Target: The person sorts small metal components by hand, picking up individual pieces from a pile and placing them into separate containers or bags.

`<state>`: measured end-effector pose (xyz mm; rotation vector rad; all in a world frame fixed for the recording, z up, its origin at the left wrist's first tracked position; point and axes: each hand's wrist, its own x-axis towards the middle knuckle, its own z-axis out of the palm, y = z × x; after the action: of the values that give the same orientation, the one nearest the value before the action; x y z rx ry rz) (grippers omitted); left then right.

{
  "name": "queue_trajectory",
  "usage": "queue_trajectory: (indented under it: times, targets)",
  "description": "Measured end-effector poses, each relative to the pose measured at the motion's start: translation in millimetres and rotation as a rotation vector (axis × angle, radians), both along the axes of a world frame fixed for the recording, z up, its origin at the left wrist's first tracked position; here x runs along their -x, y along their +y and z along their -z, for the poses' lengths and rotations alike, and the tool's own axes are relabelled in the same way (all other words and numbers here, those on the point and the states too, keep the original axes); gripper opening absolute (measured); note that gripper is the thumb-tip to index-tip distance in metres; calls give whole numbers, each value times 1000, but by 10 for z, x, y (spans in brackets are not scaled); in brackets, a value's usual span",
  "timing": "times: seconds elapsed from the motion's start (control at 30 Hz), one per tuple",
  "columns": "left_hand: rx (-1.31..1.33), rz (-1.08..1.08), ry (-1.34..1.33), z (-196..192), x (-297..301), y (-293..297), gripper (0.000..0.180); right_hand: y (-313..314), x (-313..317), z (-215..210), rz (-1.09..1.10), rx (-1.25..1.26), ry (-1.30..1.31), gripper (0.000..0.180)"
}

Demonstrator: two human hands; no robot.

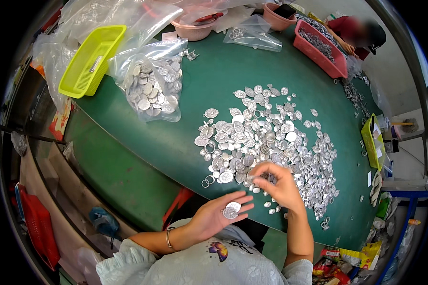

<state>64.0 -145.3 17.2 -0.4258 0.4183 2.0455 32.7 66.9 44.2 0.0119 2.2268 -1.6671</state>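
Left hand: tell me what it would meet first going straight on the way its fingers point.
Probably the right hand, just ahead of the left hand. Depth is unclear, though; it might pass beneath and reach the loose medals instead.

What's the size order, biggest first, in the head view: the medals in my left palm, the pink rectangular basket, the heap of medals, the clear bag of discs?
1. Heap of medals
2. Clear bag of discs
3. Pink rectangular basket, farther away
4. Medals in your left palm
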Motion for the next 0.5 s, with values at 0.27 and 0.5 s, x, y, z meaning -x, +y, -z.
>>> queue_trajectory:
  times: [0.27,0.5]
  targets:
    - [80,178,138,101,15,-18,45,-162,210,184,-24,-679,717,22]
    - [-83,-125,-61,36,-2,61,41,-196,-33,-76,-160,-176,369,21]
